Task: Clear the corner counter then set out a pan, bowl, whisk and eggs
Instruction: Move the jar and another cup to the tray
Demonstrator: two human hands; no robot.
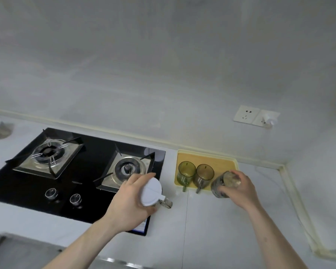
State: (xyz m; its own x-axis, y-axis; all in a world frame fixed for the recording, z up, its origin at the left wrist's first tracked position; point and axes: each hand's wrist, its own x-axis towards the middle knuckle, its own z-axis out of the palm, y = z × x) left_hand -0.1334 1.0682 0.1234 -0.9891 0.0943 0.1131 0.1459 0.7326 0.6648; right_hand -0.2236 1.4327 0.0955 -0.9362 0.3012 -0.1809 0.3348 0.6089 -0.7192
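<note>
Two hands are busy clearing: the left hand [133,199] wraps a white-lidded jug [152,192] at the stove's [76,171] 4 o'clock corner, while the right hand [239,188] curls around a glass [224,184] at the yellow tray's [208,158] 5 o'clock edge. Likely next, both need carrying off the surface [211,220]; pan, bowl, whisk and eggs aren't visible.

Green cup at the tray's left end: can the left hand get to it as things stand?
Probably not yet. The left hand is full, gripping the white-lidded pitcher. The path to the green cup on the yellow tray looks free, its handle pointing toward the person.
</note>
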